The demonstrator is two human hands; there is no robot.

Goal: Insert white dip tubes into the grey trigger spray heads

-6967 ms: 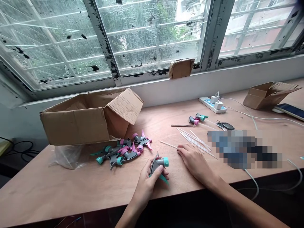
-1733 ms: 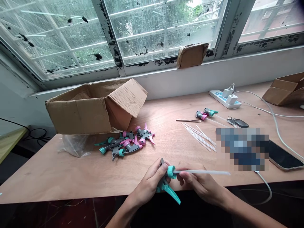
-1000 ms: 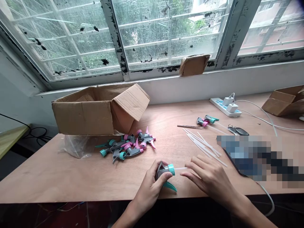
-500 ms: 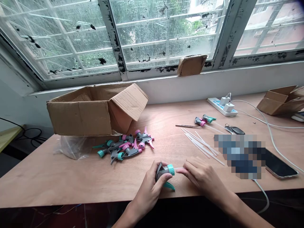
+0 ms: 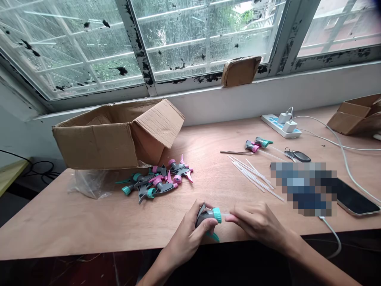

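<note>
Wooden worktop (image 5: 89,222) beneath barred window (image 5: 190,39). Left hand (image 5: 190,233): fingers closed round grey-and-teal spray head (image 5: 205,216), near worktop's front edge. Right hand (image 5: 256,221): fingers pinched on pale tube (image 5: 225,215), other end at spray head's teal cap (image 5: 217,215). Behind hands: loose white tubes (image 5: 250,175). Farther left: pile of spray heads (image 5: 161,186) before open cardboard box (image 5: 95,147).
</note>
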